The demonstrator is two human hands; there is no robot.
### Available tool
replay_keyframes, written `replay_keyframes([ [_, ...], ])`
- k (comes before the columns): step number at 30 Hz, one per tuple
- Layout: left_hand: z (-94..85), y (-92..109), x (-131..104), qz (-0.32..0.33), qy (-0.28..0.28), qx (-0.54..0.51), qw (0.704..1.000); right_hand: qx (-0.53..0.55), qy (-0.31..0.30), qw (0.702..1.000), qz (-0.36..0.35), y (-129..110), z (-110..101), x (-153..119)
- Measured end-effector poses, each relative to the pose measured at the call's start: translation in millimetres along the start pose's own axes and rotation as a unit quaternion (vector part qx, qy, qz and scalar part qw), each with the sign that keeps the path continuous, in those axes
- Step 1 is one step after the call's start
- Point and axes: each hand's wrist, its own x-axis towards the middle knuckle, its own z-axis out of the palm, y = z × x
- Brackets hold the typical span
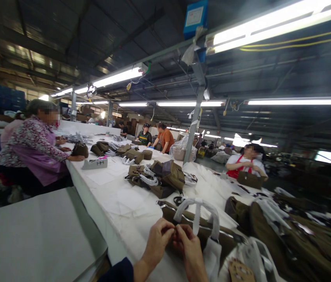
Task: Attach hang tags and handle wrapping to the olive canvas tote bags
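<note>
An olive-brown handbag (227,241) lies on the white table in front of me, its handles (196,205) wrapped in white padding. At the bag's near side, my left hand (158,239) is closed in a pinch, thumb against fingers. My right hand (187,244) pinches right beside it, the fingertips of both nearly meeting. Whatever small piece sits between the fingertips is too hidden to name. Near my right forearm are clear plastic wrap and a brown cut-out card piece (240,271).
More olive bags (159,176) lie farther up the white table (115,196). Another pile of bags (300,231) is at right. A metal post (194,129) rises beyond the bags. A large pale board (39,235) stands at left. Several people work around the tables.
</note>
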Motion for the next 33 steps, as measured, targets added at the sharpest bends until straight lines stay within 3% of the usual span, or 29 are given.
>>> replay_keyframes([
  [6,2.6,-0.3,2.6,0.010,0.001,0.033,0.999,0.004,-0.025,1.000,0.009,5.6,-3.8,1.9],
  [9,-2.3,0.1,6.6,0.041,-0.001,0.097,0.994,-0.095,-0.032,0.995,0.001,1.6,-9.0,-1.9],
  [11,-7.8,1.2,10.3,0.088,-0.023,0.170,0.981,-0.224,-0.009,0.973,-0.058,-6.4,-11.3,-7.1],
  [13,-12.9,2.6,14.2,0.136,-0.059,0.236,0.960,-0.330,0.016,0.931,-0.152,-17.7,-10.0,-11.9],
  [15,-16.3,3.8,17.5,0.164,-0.088,0.268,0.945,-0.369,0.007,0.899,-0.238,-29.1,-4.4,-12.9],
  [18,-19.8,4.9,20.1,0.185,-0.107,0.242,0.946,-0.364,-0.061,0.878,-0.304,-39.9,7.5,-4.8],
  [23,-29.1,3.6,19.3,0.160,-0.099,0.178,0.966,-0.397,-0.147,0.863,-0.276,-41.1,17.0,14.1],
  [33,-29.8,-2.1,22.4,0.109,-0.088,0.119,0.983,-0.451,-0.131,0.843,-0.261,-44.6,17.6,24.7],
])
